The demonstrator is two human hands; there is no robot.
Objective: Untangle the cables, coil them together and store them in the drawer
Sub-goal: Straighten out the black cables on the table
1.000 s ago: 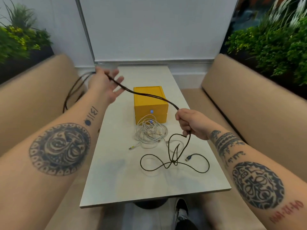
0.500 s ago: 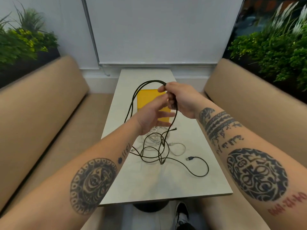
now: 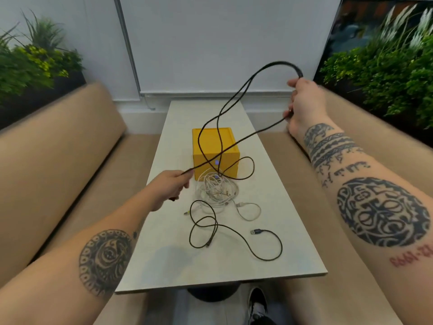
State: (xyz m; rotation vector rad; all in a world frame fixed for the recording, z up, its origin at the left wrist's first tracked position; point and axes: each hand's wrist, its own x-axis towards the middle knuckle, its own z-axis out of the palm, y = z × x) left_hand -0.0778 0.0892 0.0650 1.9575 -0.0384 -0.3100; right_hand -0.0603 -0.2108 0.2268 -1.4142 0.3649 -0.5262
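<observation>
A long black cable [image 3: 236, 95] runs between both hands. My right hand [image 3: 303, 106] is raised at the upper right and grips a loop of it. My left hand [image 3: 169, 184] pinches the same cable low, just left of the yellow drawer box [image 3: 214, 143]. The cable's free end with a USB plug [image 3: 256, 231] lies in loose loops on the white table [image 3: 164, 266]. A tangled pile of white cables [image 3: 218, 190] rests in front of the box, whose drawer is closed.
Tan padded benches [image 3: 58, 148] flank the narrow table on both sides. Green plants [image 3: 386, 73] stand behind each bench. A white wall panel closes the far end. My shoe [image 3: 257, 303] shows below the table's near edge.
The hands, close together over the box half a second ago, have separated: the right went up and right with the loop, the left dropped down and left along the cable.
</observation>
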